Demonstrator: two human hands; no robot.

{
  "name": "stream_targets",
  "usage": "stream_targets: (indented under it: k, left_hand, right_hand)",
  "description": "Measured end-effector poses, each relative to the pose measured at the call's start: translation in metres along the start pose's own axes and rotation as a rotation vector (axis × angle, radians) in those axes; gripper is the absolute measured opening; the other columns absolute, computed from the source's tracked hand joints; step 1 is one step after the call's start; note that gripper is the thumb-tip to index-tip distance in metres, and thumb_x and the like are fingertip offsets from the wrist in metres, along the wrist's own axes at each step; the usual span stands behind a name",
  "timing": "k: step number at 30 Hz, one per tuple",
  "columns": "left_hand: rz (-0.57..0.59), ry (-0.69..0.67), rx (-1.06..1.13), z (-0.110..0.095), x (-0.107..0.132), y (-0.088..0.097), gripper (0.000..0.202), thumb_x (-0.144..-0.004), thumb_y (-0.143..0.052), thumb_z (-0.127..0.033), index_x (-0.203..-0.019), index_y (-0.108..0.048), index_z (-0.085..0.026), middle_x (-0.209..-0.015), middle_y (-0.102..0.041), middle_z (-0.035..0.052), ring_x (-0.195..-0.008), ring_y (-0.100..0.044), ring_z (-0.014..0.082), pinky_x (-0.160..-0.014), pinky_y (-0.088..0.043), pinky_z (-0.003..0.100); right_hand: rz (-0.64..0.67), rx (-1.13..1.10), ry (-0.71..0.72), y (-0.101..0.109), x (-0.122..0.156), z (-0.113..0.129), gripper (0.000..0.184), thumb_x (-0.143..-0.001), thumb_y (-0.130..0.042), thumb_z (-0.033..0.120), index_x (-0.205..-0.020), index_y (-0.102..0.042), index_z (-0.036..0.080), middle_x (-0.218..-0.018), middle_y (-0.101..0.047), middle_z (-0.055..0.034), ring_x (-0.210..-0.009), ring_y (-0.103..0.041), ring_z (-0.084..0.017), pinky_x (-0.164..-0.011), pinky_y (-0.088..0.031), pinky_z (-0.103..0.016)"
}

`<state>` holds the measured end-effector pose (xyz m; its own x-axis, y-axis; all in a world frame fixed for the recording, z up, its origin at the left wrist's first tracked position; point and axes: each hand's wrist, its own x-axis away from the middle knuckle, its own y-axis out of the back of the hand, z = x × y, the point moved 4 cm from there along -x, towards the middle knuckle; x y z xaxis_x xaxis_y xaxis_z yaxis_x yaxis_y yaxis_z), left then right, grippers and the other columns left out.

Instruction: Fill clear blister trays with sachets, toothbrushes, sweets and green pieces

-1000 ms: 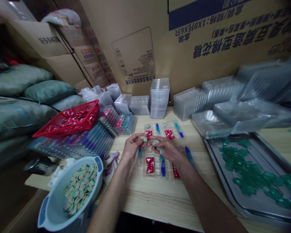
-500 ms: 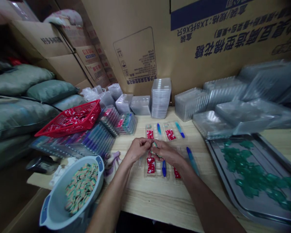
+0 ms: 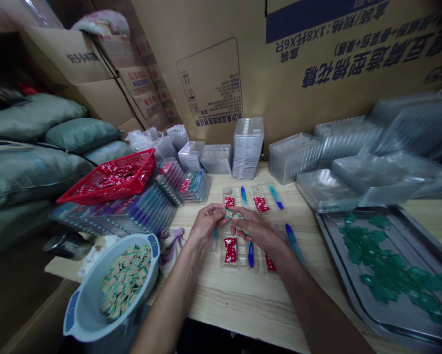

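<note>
Over the clear plastic trays, my left hand (image 3: pixel 207 223) pinches a small green-and-beige striped piece (image 3: pixel 228 214) that looks like candy. My right hand (image 3: pixel 254 226) is close beside it, its fingers curled round more striped pieces (image 3: pixel 237 217); how many is hidden. Just below the hands lies a tray with a red packet (image 3: pixel 230 250) and a blue pen-shaped tube (image 3: pixel 250 254). My right wrist partly covers another tray with a red packet (image 3: pixel 270 263) and a blue tube (image 3: pixel 294 241). Behind are two trays with red packets (image 3: pixel 261 204) and blue tubes (image 3: pixel 276 196).
At left stands a blue basin (image 3: pixel 71 314) of striped pieces. Beyond it, a red basket (image 3: pixel 95 194) of packets rests on stacked filled trays (image 3: pixel 132 216). Clear tray stacks (image 3: pixel 248 147) line the back against a carton (image 3: pixel 206 59). A metal tray (image 3: pixel 348 290) holds green pieces (image 3: pixel 383 265) at right.
My hands have drawn slightly apart, and the striped piece at my left fingertips now shows. The whole view has shifted a little.
</note>
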<state>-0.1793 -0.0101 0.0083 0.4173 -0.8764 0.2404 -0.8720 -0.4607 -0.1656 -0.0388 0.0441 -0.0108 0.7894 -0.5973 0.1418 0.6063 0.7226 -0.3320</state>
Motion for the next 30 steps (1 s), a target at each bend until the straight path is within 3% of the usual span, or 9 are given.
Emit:
stream_targets:
  k: [3,7,11,15,20,25,30]
  left_hand:
    - [0.015,0.016,0.006,0.0,-0.001,0.008,0.04,-0.058,-0.091,-0.024,-0.093,-0.074,-0.012,-0.08,-0.072,0.0034,-0.068,-0.065,0.0106,-0.071,-0.053,0.023]
    - [0.052,-0.02,-0.154,-0.001,-0.004,0.018,0.037,-0.063,-0.086,-0.024,-0.096,-0.074,-0.012,-0.075,-0.071,0.0019,-0.066,-0.062,0.0109,-0.068,-0.049,0.022]
    - [0.135,-0.138,-0.681,-0.001,-0.011,0.015,0.018,-0.077,-0.067,-0.018,-0.092,-0.074,-0.011,-0.07,-0.068,0.0003,-0.062,-0.057,0.0111,-0.062,-0.043,0.021]
    - [0.173,-0.269,-1.114,0.001,-0.019,0.002,0.023,-0.072,-0.059,-0.006,-0.085,-0.076,-0.014,-0.08,-0.071,0.0005,-0.072,-0.061,0.0135,-0.068,-0.044,0.022]
    - [0.202,-0.273,-1.209,0.009,-0.02,-0.002,0.023,-0.069,-0.061,-0.005,-0.083,-0.077,-0.016,-0.071,-0.07,-0.0003,-0.067,-0.06,0.015,-0.065,-0.043,0.023]
    - [0.225,-0.45,-1.314,0.015,-0.013,-0.005,0.023,-0.077,-0.058,-0.004,-0.081,-0.076,-0.018,-0.084,-0.073,0.0045,-0.078,-0.064,0.0171,-0.076,-0.046,0.025]
    - [0.165,-0.509,-1.353,0.021,-0.007,-0.006,0.02,-0.083,-0.055,-0.006,-0.085,-0.072,-0.017,-0.084,-0.068,0.0055,-0.077,-0.061,0.0173,-0.072,-0.045,0.026]
  right_hand:
    - [-0.121,-0.099,-0.008,0.011,-0.002,0.003,0.059,-0.064,-0.064,0.033,-0.121,-0.057,0.017,-0.062,-0.064,0.0041,-0.042,-0.039,-0.008,-0.04,-0.02,-0.02]
    - [-0.256,-0.203,-0.035,0.024,-0.002,0.007,0.054,-0.06,-0.063,0.03,-0.113,-0.059,0.016,-0.058,-0.061,0.0049,-0.044,-0.039,-0.008,-0.041,-0.022,-0.019]
    - [-0.264,-0.226,-0.028,0.026,-0.003,0.005,0.052,-0.059,-0.064,0.029,-0.109,-0.06,0.017,-0.059,-0.062,0.0042,-0.043,-0.038,-0.008,-0.041,-0.021,-0.02]
    - [-0.259,-0.216,-0.021,0.026,-0.005,0.0,0.052,-0.059,-0.065,0.03,-0.109,-0.061,0.016,-0.06,-0.063,0.0035,-0.043,-0.038,-0.007,-0.04,-0.021,-0.02]
    - [-0.256,-0.217,-0.007,0.026,-0.006,0.0,0.05,-0.059,-0.065,0.029,-0.108,-0.061,0.016,-0.06,-0.062,0.0035,-0.043,-0.039,-0.007,-0.04,-0.021,-0.019]
    - [-0.24,-0.214,-0.015,0.022,-0.005,0.002,0.048,-0.061,-0.064,0.028,-0.107,-0.061,0.016,-0.057,-0.061,0.0037,-0.041,-0.039,-0.008,-0.039,-0.019,-0.019]
    - [-0.231,-0.222,-0.007,0.021,-0.005,0.002,0.044,-0.062,-0.064,0.027,-0.104,-0.062,0.017,-0.057,-0.061,0.0041,-0.041,-0.039,-0.008,-0.038,-0.019,-0.018]
